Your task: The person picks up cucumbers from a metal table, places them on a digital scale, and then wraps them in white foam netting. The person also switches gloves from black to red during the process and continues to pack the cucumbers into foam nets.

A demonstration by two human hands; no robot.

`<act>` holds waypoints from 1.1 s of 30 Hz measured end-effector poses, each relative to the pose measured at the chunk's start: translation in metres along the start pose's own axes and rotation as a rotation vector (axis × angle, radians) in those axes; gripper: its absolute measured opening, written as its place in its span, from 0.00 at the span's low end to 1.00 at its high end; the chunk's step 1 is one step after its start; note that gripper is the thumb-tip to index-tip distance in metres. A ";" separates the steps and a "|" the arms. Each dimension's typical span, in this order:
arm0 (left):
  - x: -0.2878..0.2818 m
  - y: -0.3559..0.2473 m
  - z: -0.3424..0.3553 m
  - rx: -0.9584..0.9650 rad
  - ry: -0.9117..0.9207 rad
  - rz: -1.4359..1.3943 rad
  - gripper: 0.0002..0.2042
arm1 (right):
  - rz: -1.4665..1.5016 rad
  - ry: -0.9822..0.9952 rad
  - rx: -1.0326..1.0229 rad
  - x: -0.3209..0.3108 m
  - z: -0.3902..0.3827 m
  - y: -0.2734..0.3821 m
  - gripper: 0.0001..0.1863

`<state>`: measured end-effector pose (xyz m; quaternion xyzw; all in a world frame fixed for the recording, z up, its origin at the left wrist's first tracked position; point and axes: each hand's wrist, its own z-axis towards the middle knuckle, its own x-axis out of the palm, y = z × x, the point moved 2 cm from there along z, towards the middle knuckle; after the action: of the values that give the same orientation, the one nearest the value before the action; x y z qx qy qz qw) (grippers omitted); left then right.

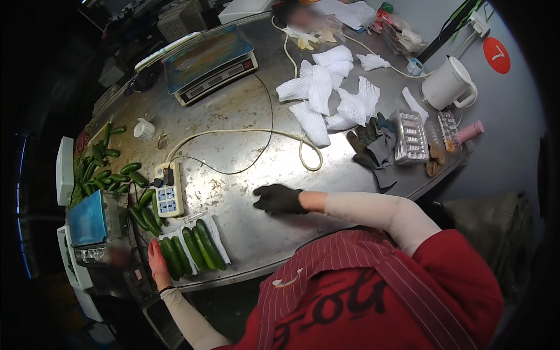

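My bare left hand [157,265] is at the table's near left edge, its fingers stretched flat along the outermost of several green cucumbers. The left group of cucumbers [176,256] lies side by side, with a strip of white material showing between it and the right group [204,245]. That right group rests on a white ribbed sheet [214,231]. My right hand [277,199], in a black glove, hovers over or rests on the bare metal at mid-table. Its thumb and forefinger are slightly apart with nothing visible between them; the other fingers are partly hidden.
A power strip [168,189] with a cable lies beyond the cucumbers. More cucumbers [102,169] are heaped at left, near a scale [88,219]. Another scale [210,61] stands at the back. White ribbed pieces [321,87], gloves [373,143] and a kettle [448,84] are at right.
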<state>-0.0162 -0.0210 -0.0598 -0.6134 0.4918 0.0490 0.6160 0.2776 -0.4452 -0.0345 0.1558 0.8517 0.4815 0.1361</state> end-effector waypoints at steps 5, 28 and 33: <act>-0.025 -0.059 -0.044 -0.012 -0.433 -0.138 0.29 | -0.952 -0.847 -0.258 -0.145 -0.070 -0.006 0.45; 0.327 -0.341 -0.220 -0.175 0.482 -0.860 0.18 | 0.015 -0.524 -0.300 -0.131 -0.140 0.023 0.26; 0.334 -0.342 -0.214 -0.067 0.378 -0.710 0.20 | -0.604 -0.776 -0.333 -0.138 -0.129 -0.046 0.13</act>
<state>0.2644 -0.4573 0.0107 -0.7629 0.3523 -0.2646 0.4730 0.3486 -0.6228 0.0017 0.0465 0.6574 0.4566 0.5977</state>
